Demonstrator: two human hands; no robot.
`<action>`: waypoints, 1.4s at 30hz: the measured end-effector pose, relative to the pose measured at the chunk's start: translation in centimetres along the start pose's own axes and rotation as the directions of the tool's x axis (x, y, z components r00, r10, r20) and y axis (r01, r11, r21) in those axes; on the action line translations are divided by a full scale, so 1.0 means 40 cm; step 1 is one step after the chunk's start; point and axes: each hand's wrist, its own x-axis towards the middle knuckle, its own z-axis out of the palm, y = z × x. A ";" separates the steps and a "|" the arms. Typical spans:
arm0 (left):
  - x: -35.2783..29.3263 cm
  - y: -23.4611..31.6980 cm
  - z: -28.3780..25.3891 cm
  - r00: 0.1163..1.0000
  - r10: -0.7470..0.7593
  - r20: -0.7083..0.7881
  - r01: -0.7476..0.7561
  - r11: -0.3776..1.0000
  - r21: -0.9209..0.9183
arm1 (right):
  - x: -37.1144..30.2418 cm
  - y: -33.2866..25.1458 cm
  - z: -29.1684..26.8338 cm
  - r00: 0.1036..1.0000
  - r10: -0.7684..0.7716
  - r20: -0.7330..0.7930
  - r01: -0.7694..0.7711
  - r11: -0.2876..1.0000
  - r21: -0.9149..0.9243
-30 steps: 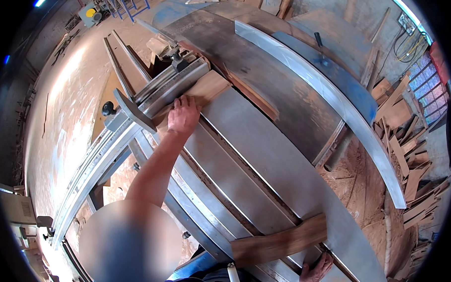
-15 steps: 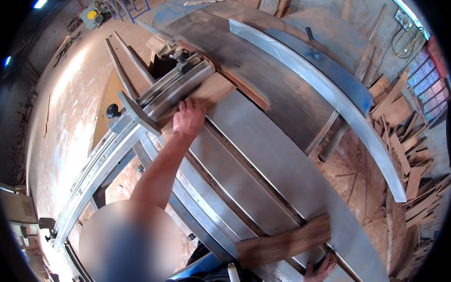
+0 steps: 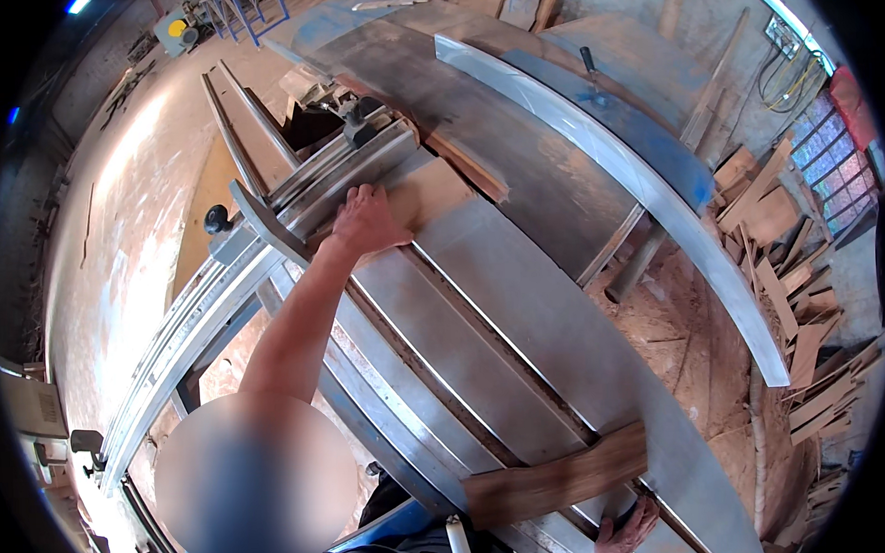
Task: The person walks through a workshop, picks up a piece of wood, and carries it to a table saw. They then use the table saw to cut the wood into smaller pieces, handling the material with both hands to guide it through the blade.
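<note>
The left hand (image 3: 368, 224) rests on the light board (image 3: 435, 191), fingers released and slightly bent. The board lies on the metal desk (image 3: 521, 293), alongside the rail (image 3: 361, 167). The right hand (image 3: 629, 531) is just beside the dark plank (image 3: 562, 475); whether its fingers grasp anything cannot be told.

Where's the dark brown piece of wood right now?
In the head view, the dark brown piece of wood lies across the slotted metal table, right of centre near the lower edge, just above the right hand in the picture.
</note>
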 end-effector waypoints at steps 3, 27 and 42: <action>-0.004 0.013 -0.013 0.990 0.061 0.129 -0.065 0.998 0.027 | 0.003 -0.009 -0.011 0.999 0.029 0.032 -0.028 0.999 -0.030; -0.259 0.228 -0.048 0.976 -0.190 -0.110 -0.124 -0.063 -0.990 | -0.025 0.019 -0.024 0.998 0.031 -0.053 -0.028 0.998 0.060; -0.180 0.165 0.151 0.831 -0.256 0.493 0.105 -0.800 -0.591 | -0.053 0.025 0.013 1.000 0.031 -0.003 -0.031 0.998 -0.057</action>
